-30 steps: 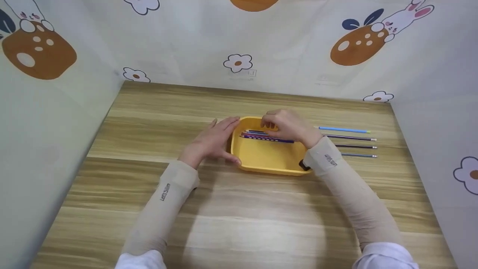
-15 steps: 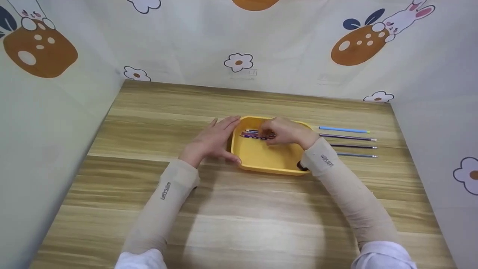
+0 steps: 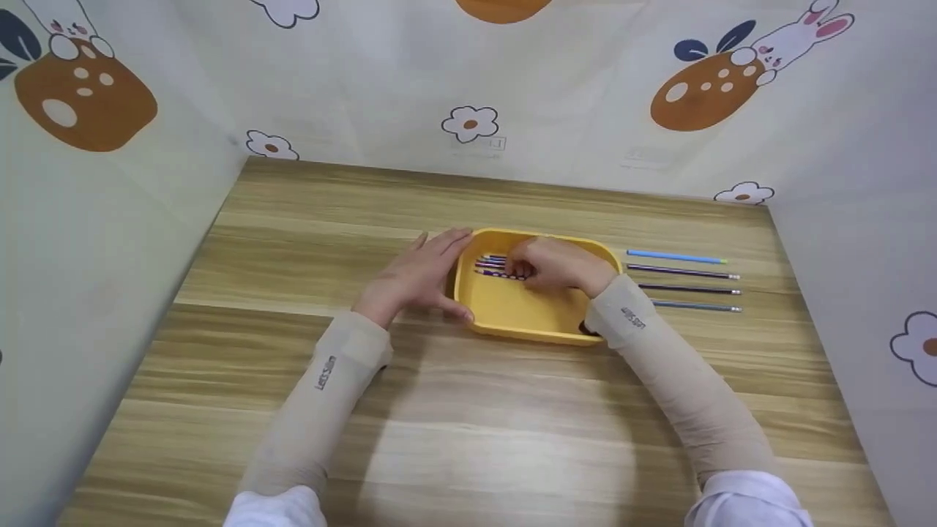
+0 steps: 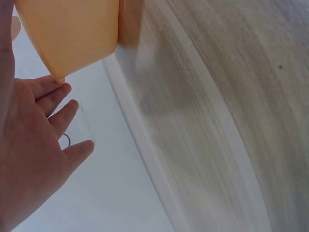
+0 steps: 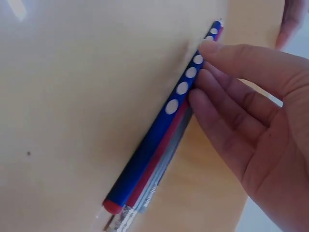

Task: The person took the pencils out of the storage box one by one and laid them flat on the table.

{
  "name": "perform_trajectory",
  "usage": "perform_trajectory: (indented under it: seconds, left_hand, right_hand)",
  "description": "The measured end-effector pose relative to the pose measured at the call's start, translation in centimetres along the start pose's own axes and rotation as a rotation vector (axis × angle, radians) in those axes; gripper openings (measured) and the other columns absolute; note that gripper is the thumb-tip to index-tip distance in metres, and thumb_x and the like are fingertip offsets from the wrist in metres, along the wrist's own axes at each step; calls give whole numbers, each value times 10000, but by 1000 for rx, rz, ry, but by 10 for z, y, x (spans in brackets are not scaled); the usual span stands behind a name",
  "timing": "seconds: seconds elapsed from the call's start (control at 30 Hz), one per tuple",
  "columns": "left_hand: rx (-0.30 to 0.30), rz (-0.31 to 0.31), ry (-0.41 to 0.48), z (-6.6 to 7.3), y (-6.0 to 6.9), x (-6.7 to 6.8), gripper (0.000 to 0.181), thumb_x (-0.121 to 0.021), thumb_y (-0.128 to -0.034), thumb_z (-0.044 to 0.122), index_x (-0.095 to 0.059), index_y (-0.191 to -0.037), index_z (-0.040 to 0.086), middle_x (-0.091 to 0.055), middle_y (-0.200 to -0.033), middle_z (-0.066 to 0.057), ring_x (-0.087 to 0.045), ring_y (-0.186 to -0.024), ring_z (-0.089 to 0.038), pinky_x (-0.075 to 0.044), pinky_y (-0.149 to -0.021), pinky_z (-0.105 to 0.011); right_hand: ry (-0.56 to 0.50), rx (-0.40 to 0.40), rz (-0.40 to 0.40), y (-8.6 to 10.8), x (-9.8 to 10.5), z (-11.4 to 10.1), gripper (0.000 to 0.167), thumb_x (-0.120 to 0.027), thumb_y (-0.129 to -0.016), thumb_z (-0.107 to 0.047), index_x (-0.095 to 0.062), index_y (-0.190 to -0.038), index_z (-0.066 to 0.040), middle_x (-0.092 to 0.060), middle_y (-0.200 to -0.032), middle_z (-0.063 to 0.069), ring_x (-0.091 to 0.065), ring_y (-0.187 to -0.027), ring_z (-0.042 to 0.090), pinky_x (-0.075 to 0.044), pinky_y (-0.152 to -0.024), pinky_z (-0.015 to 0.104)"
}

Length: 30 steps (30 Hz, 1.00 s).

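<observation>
A yellow tray [image 3: 512, 311] stands on the table, holding several pencils side by side. My right hand [image 3: 556, 263] reaches into it. Thumb and fingertips pinch a blue pencil with white dots [image 5: 140, 159], whose red end points toward the bottom of the right wrist view. Just beside it lie a red pencil [image 5: 148, 169] and greyish ones, partly covered by the dotted pencil and my fingers. With fingers spread, my left hand [image 3: 413, 278] rests against the tray's left side; in the left wrist view its fingertips touch the tray rim [image 4: 62, 79].
Right of the tray, a bright blue pen-like stick [image 3: 677, 257] and three pencils with white ends, the middle one dark [image 3: 688, 290], lie in roughly parallel rows. My right forearm covers some of their left ends. Patterned cloth walls [image 3: 381, 95] border the wooden table.
My right hand has lowered into the tray and its fingers have come together on the dotted pencil, which has shifted slightly toward me, away from the others. The left hand stays put.
</observation>
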<state>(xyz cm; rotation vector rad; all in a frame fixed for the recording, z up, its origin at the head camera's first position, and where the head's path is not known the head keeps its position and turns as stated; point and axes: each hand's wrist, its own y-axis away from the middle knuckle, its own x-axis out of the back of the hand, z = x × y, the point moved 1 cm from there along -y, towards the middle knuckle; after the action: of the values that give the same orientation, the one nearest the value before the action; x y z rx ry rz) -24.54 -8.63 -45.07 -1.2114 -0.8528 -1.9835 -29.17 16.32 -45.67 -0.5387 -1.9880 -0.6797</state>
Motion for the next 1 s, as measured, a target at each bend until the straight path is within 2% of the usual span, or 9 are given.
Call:
perform_trajectory:
  seconds: [0.2, 0.33, 0.43, 0.67, 1.0]
  left_hand:
    - [13, -3, 5, 0, -1, 0, 1338, -766, -617, 770, -108, -1617, 172, -99, -1698, -9, -90, -1574, -202, -33, -1298, -496]
    - [25, -9, 16, -1, -1, 0, 1317, -780, -637, 742, -105, -1617, 175, -92, -1699, -10, -79, -1576, -204, -28, -1297, -504]
    - [27, -10, 17, 0, -1, -1, 1312, -782, -641, 736, -106, -1617, 178, -91, -1700, -7, -76, -1576, -201, -28, -1296, -505]
    - [-3, 0, -6, 1, -1, -1, 1393, -700, -570, 846, -107, -1615, 142, -117, -1695, -25, -109, -1572, -208, -60, -1296, -510]
    - [-2, 1, -15, -1, -2, -2, 1409, -698, -555, 855, -106, -1614, 139, -121, -1693, -33, -112, -1571, -221, -56, -1293, -522]
  right_hand:
    - [34, -13, -9, -2, -1, -2, 141, -684, -899, -11, -684, -1006, -103, -648, -894, 32, -565, -807, 174, -510, -742, 302]
    - [34, -7, -23, -4, -3, 0, 163, -661, -889, 22, -694, -983, -107, -669, -896, 42, -571, -794, 170, -517, -734, 295]
    - [12, -3, -30, -5, -3, 2, 199, -643, -877, 43, -702, -985, -113, -673, -900, 43, -571, -792, 169, -516, -731, 285]
    - [-86, 31, -17, 1, 3, 1, 190, -626, -859, 46, -706, -969, -86, -664, -895, 38, -565, -785, 149, -503, -700, 263]
    - [-122, 32, 49, 19, 22, -3, 134, -681, -898, -18, -722, -1007, -85, -714, -972, 64, -621, -870, 191, -571, -809, 353]
